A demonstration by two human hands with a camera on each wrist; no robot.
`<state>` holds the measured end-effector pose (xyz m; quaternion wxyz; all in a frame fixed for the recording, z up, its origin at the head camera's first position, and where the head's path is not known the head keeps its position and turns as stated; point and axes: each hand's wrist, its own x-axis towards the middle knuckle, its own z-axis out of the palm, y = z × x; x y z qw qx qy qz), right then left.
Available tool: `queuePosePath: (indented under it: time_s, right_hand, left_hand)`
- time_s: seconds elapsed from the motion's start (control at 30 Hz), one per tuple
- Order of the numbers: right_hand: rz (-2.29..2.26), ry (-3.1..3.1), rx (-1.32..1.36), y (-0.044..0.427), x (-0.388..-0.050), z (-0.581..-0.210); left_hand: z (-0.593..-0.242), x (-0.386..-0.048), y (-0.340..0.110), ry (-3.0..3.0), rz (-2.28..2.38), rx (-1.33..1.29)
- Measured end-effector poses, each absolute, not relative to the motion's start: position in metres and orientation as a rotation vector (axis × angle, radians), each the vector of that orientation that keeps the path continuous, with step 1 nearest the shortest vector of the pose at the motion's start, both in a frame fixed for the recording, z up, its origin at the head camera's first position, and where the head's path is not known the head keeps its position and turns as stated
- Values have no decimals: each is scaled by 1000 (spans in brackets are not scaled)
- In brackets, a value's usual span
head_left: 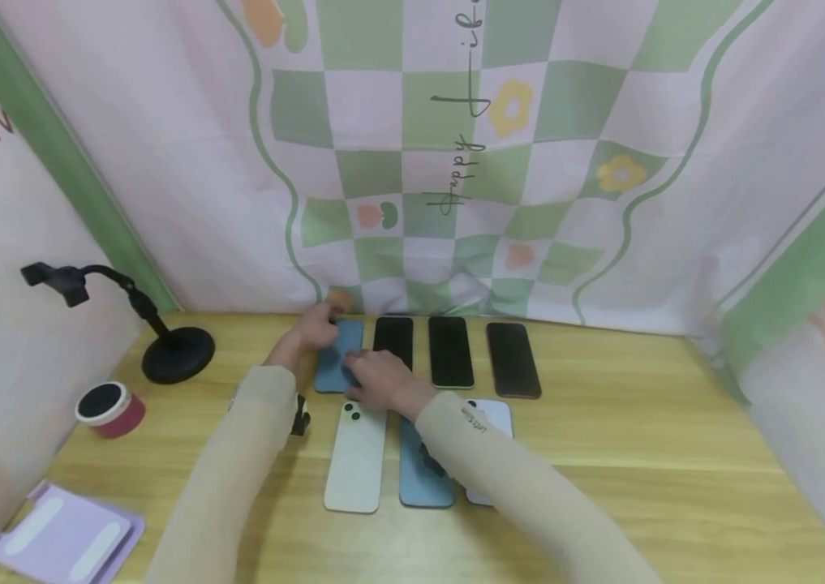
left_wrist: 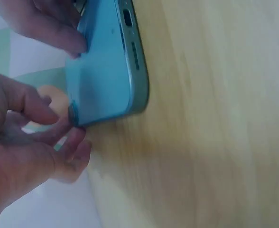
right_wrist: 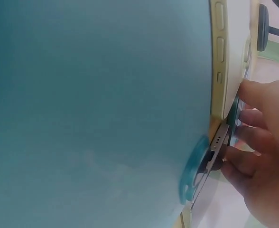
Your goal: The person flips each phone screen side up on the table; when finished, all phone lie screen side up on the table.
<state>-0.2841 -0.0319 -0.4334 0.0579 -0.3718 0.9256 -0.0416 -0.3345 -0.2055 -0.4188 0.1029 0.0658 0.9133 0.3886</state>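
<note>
A blue phone point(head_left: 342, 350) lies back side up at the left end of the back row. My left hand point(head_left: 314, 326) is at its far left corner; in the left wrist view the left hand point(left_wrist: 35, 147) has loosely bent fingertips by the camera bump. Over the phone's right side is my right hand point(head_left: 383, 380), its fingers touching the phone's edge area in the left wrist view. The right wrist view shows the right hand point(right_wrist: 267, 137) beyond a cream phone point(right_wrist: 232, 52), partly hiding what it touches. Another blue phone point(right_wrist: 92, 104) fills that view's foreground.
Three dark-screened phones, the first a black phone point(head_left: 393, 337), continue the back row. In front lie a cream phone, a blue phone point(head_left: 419, 483) and a pale phone point(head_left: 501, 415), partly under my right sleeve. Leftward are a black stand point(head_left: 178, 354), a pink-white jar point(head_left: 116, 418) and a purple holder point(head_left: 65, 535).
</note>
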Motion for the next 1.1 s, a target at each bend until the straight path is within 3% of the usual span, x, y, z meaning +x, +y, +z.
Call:
queuePosePath:
  time_s: [0.53, 1.1]
  right_hand:
    - [-98, 2739, -1107, -30, -285, -431]
    - [-80, 2746, -1094, -33, -285, -432]
  left_hand:
    - [-421, -338, -210, 2514, 1500, -187]
    - [-426, -330, -222, 2589, 1322, -166]
